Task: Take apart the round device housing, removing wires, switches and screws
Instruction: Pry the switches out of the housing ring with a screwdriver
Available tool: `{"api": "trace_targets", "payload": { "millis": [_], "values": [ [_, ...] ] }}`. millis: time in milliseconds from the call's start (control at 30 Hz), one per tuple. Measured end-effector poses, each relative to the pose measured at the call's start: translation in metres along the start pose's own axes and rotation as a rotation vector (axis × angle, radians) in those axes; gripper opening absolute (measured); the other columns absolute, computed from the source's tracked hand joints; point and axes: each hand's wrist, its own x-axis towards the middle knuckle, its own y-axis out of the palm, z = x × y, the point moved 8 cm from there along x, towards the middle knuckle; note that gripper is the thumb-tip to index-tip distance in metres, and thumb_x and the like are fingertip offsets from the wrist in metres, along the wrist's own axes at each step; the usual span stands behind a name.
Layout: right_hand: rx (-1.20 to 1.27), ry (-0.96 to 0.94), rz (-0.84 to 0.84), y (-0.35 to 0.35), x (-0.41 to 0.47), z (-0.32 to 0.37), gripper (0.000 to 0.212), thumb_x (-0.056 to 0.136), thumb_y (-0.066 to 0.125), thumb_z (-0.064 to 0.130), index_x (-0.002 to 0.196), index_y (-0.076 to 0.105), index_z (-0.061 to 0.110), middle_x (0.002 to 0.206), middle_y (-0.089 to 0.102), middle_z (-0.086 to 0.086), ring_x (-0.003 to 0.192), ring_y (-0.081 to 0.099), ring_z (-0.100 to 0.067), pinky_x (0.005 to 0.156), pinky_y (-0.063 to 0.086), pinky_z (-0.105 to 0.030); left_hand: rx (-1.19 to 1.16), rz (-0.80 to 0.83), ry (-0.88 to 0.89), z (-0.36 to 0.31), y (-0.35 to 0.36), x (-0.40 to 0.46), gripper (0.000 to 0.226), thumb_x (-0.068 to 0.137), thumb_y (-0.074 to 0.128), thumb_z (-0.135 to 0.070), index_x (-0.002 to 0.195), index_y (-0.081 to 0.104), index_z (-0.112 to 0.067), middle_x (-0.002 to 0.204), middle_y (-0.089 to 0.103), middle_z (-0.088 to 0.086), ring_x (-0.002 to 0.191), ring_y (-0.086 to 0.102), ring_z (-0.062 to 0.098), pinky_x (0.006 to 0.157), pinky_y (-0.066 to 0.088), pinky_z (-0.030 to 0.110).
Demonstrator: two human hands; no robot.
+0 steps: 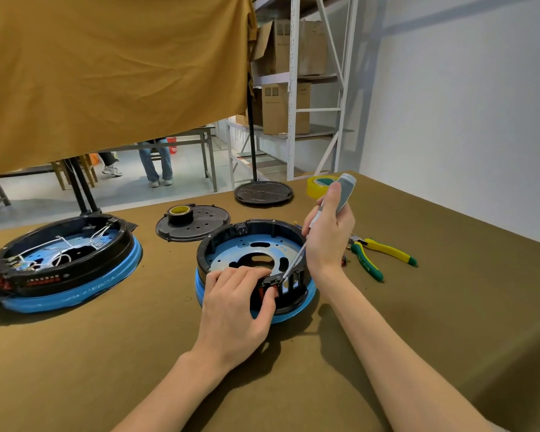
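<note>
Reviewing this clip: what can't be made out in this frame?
- Head view: red switch mostly covered by left hand.
- Screwdriver tip contact point too small to tell.
- Right hand hides part of the housing rim.
- Pliers lettering unreadable.

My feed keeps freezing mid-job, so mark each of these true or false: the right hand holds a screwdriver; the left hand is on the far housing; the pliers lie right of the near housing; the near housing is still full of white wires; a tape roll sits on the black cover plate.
1. The right hand holds a screwdriver. True.
2. The left hand is on the far housing. False: it grips the near housing at its red switch.
3. The pliers lie right of the near housing. True.
4. The near housing is full of white wires. False: the wires are in the left housing.
5. A tape roll sits on the cover plate. True.
</note>
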Motion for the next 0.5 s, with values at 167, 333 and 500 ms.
{"api": "trace_targets", "payload": {
  "millis": [167,333,500],
  "values": [
    [0.05,0.005,-0.088,-0.012,0.006,-0.002,0.043,0.108,0.039,0.045,0.083,0.048,0.012,0.051,0.044,0.0,0.043,0.04,-0.011,0.044,0.038,-0.022,-0.032,-0.022,0.019,0.002,0.0,0.002,0.036,0.091,0.058,-0.045,0.12,0.07,-0.027,0.109,0.073,-0.014,0.105,0.058,0.0,0.1,0.029,0.018],
    [0.077,-0.022,-0.081,-0.011,0.004,0.002,0.041,0.109,0.037,0.044,0.081,0.047,0.016,0.052,0.045,-0.002,0.043,0.04,-0.013,0.046,0.039,-0.024,-0.05,-0.026,0.023,0.003,0.001,0.003,0.036,0.09,0.059,-0.046,0.119,0.07,-0.028,0.11,0.073,-0.014,0.105,0.057,0.0,0.098,0.035,0.025],
    [0.08,-0.068,-0.029,-0.006,-0.003,0.008,0.04,0.109,0.038,0.042,0.084,0.046,0.012,0.053,0.043,-0.005,0.043,0.039,-0.013,0.045,0.037,-0.022,-0.042,-0.015,0.022,0.003,0.001,0.002,0.037,0.089,0.059,-0.045,0.119,0.07,-0.027,0.111,0.073,-0.014,0.107,0.057,0.001,0.098,0.035,0.025]
  ]
}}
